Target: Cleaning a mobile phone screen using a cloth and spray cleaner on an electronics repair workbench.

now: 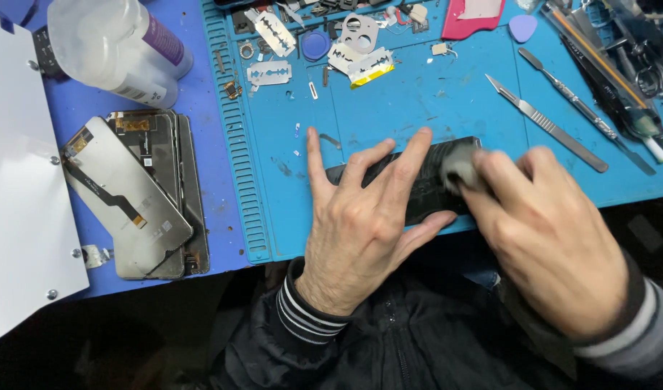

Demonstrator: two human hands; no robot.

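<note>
Step in hand, by judgement: wiping down the dark phone panel that lies flat on the blue work mat near the front edge of the bench. The left hand is spread open, palm down, fingers splayed across the panel's left half and pinning it to the mat; it grips nothing. The right hand pinches a small grey-white wad (cloth or pad, too blurred to tell which) and presses it onto the panel's right end.

The next move probably calls for steady downward hold from the left hand while the wad travels along the surface, so the panel does not slide.

Condition of the panel: long, black, slightly glossy, its middle hidden under the fingers; no crack can be made out.

Also noted: a metal scalpel lies well apart to the right, loose razor blades farther back, a stack of screen assemblies off the mat to the left, a clear plastic bottle behind them.
</note>
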